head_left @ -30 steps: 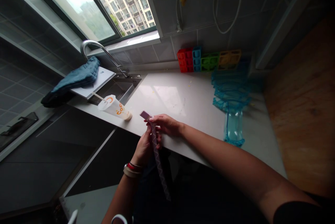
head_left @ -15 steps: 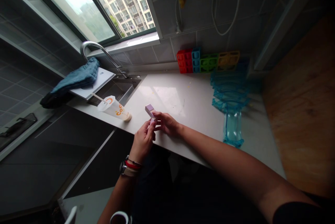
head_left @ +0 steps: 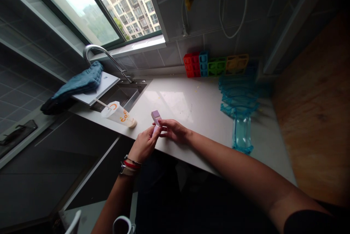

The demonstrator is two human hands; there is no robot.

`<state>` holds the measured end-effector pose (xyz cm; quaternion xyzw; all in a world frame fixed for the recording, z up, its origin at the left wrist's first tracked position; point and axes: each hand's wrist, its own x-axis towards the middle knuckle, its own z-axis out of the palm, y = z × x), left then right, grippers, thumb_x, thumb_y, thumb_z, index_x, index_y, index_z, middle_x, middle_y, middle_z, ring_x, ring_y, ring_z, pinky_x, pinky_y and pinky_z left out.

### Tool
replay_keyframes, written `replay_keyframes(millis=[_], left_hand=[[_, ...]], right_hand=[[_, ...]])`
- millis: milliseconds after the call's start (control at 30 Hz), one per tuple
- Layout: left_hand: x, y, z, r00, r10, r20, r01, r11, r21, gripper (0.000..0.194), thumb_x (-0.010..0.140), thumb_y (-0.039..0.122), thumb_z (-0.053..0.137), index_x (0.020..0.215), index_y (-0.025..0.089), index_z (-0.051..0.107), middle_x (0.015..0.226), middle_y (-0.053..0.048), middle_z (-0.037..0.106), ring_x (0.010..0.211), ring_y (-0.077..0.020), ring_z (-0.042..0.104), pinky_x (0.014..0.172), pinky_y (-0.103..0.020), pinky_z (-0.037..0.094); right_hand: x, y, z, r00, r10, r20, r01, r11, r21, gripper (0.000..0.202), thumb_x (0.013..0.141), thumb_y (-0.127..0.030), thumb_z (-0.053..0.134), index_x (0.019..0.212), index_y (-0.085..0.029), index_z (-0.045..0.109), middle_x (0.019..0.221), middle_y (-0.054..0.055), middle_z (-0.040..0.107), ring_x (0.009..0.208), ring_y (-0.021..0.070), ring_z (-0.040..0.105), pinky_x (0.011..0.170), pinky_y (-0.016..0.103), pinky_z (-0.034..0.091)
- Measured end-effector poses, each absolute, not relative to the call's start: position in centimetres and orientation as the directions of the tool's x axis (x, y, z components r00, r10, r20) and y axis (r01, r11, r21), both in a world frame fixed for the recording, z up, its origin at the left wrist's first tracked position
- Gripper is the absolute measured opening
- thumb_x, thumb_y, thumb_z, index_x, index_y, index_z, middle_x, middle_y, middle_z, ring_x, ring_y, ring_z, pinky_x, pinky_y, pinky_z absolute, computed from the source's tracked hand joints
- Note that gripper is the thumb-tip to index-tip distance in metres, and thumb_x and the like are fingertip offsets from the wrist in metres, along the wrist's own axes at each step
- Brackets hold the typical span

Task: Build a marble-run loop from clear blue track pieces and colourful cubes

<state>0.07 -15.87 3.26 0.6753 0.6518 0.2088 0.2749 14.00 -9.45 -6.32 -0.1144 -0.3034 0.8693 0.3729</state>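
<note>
A small pale pink-purple box-like object [head_left: 156, 115] is held between both hands above the front edge of the white counter. My left hand [head_left: 144, 142] pinches its lower end with thumb and fingers. From the right, my right hand [head_left: 175, 130] grips its side with the fingertips. The upper part of the object sticks out above the fingers. Just left of the hands, a plastic drink cup [head_left: 120, 114] with orange lettering and a straw stands on the counter.
A sink [head_left: 127, 95] with a curved faucet [head_left: 105, 52] lies to the left, beside a white board [head_left: 102, 87] bearing a blue cloth [head_left: 82, 78]. Coloured trays [head_left: 217, 66] lean on the wall. Clear blue plastic holders [head_left: 242, 132] stand at the right.
My left hand and wrist have shifted a little left and up, still at the lower end of the object. The right hand has barely moved.
</note>
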Motion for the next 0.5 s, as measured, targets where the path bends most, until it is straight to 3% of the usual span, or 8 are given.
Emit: replay_keyframes(millis=[133, 233, 300, 400, 500], left_hand=[[-0.26, -15.70, 2.82, 0.070, 0.979, -0.191, 0.626, 0.106, 0.773, 0.042, 0.092, 0.056, 0.061, 0.071, 0.020, 0.061, 0.052, 0.004, 0.043, 0.049, -0.0135, 0.040, 0.049, -0.025, 0.027], [-0.22, -15.81, 2.44, 0.043, 0.989, -0.143, 0.613, 0.086, 0.785, 0.040, 0.092, 0.053, 0.062, 0.068, 0.020, 0.059, 0.052, 0.004, 0.043, 0.050, -0.0138, 0.040, 0.051, -0.025, 0.026], [-0.20, -15.97, 2.36, 0.038, 0.996, -0.077, 0.675, 0.031, 0.737, 0.035, 0.091, 0.050, 0.064, 0.072, 0.021, 0.062, 0.056, 0.002, 0.049, 0.055, -0.0158, 0.044, 0.054, -0.026, 0.027], [-0.27, -16.17, 2.46, 0.076, 0.997, 0.013, 0.822, -0.070, 0.565, 0.026, 0.091, 0.047, 0.066, 0.083, 0.023, 0.068, 0.062, -0.001, 0.057, 0.059, -0.0186, 0.049, 0.058, -0.026, 0.026], [-0.44, -16.23, 2.49, 0.163, 0.986, 0.018, 0.865, -0.152, 0.477, 0.026, 0.094, 0.048, 0.062, 0.087, 0.023, 0.069, 0.062, 0.000, 0.057, 0.057, -0.0175, 0.047, 0.059, -0.027, 0.025]], right_hand=[[14.05, -9.39, -6.40, -0.701, 0.712, 0.042, -0.583, -0.537, -0.609, 0.038, 0.077, -0.048, 0.084, 0.102, -0.021, 0.077, 0.098, 0.005, 0.070, 0.096, 0.0198, 0.062, 0.090, 0.033, 0.049], [14.02, -9.45, -6.23, -0.687, 0.726, 0.036, -0.591, -0.529, -0.609, 0.036, 0.077, -0.046, 0.084, 0.102, -0.021, 0.077, 0.095, 0.004, 0.070, 0.094, 0.0188, 0.063, 0.090, 0.033, 0.048], [13.96, -9.53, -6.08, -0.671, 0.741, 0.023, -0.600, -0.524, -0.605, 0.036, 0.076, -0.047, 0.084, 0.097, -0.020, 0.076, 0.090, 0.003, 0.070, 0.089, 0.0187, 0.063, 0.088, 0.034, 0.049], [13.90, -9.61, -5.95, -0.667, 0.745, 0.006, -0.601, -0.534, -0.595, 0.032, 0.075, -0.047, 0.082, 0.086, -0.019, 0.073, 0.083, 0.002, 0.069, 0.083, 0.0185, 0.063, 0.086, 0.034, 0.050], [13.95, -9.65, -5.99, -0.696, 0.718, 0.002, -0.577, -0.558, -0.596, 0.029, 0.074, -0.045, 0.080, 0.082, -0.019, 0.070, 0.080, 0.001, 0.068, 0.079, 0.0185, 0.063, 0.082, 0.033, 0.050]])
